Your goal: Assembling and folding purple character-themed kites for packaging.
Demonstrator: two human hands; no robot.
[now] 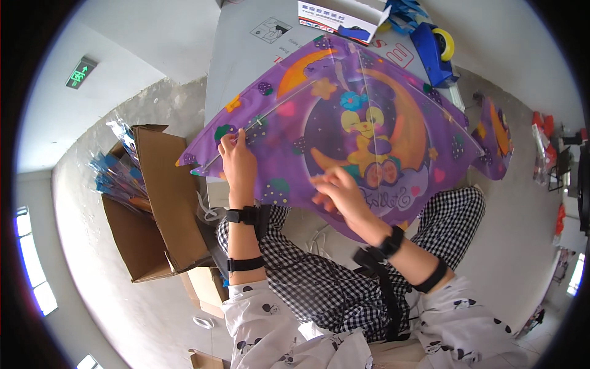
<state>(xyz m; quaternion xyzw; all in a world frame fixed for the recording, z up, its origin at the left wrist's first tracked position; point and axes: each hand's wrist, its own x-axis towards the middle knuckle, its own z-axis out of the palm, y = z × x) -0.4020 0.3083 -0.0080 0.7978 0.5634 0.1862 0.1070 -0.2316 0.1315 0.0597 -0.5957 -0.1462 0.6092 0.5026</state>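
My left fingers (228, 141) pinch a thin rod (279, 108) on the left side of a purple kite (393, 154) spread across the counter (236, 67). Over the kite's lower middle, my right fingers (334, 174) curl, grip impossible to tell.

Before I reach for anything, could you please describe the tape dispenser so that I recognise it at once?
On the grey printed surface beyond the purple kite, look to the right edge. There sits a blue tape dispenser, to the right of the white carton. Unlike the carton and the crumpled blue pieces nearby, it carries a bright yellow roll.
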